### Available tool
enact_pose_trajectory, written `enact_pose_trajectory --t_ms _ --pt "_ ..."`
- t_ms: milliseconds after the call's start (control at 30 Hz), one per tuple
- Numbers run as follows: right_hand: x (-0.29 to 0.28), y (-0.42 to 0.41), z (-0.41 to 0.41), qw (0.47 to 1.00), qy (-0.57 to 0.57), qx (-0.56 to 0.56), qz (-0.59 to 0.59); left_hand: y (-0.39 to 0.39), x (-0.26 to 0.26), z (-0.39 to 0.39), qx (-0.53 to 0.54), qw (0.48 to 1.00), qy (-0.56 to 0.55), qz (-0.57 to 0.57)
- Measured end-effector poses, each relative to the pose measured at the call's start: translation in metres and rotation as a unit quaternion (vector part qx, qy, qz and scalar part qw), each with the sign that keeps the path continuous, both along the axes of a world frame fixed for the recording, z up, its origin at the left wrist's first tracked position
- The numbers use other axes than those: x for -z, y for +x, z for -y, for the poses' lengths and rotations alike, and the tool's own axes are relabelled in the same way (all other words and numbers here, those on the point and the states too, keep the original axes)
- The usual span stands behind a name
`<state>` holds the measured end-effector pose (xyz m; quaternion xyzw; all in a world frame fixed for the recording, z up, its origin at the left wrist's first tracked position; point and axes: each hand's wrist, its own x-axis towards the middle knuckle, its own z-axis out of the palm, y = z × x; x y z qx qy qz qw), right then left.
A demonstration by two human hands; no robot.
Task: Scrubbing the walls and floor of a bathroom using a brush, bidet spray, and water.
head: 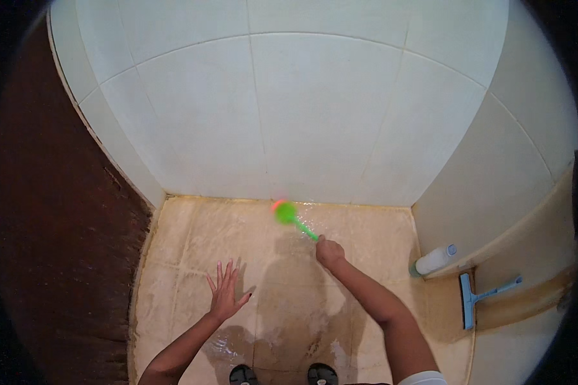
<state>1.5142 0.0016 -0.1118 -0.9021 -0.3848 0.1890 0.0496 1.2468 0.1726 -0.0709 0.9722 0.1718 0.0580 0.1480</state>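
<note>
My right hand (329, 251) grips the handle of a green long-handled brush (286, 212). The brush head is blurred, with a bit of red-orange at its far side, and lies close to where the wet tiled floor (221, 226) meets the back wall. My left hand (226, 291) is spread over the floor to the left, holding nothing. Whether its palm touches the tiles I cannot tell. Water glints on the floor around the brush head.
White wall tiles (318, 106) rise behind the floor. At the right wall stand a white bottle with a blue cap (432, 260) and a blue squeegee (469, 301). A dark brown door-like panel (67, 231) borders the left side. My sandalled feet (322, 374) are at the bottom.
</note>
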Motion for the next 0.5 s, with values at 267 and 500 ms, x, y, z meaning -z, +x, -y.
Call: enact_pose_trajectory --t_ms 267,500 --pt "0.05 -0.078 0.019 0.977 0.041 -0.208 0.021 0.005 -0.001 -0.001 -0.001 1.0 -0.003 0.002" --pt "0.065 0.003 0.063 0.976 0.082 0.2 -0.013 0.004 -0.001 -0.003 0.018 1.0 -0.019 -0.012"
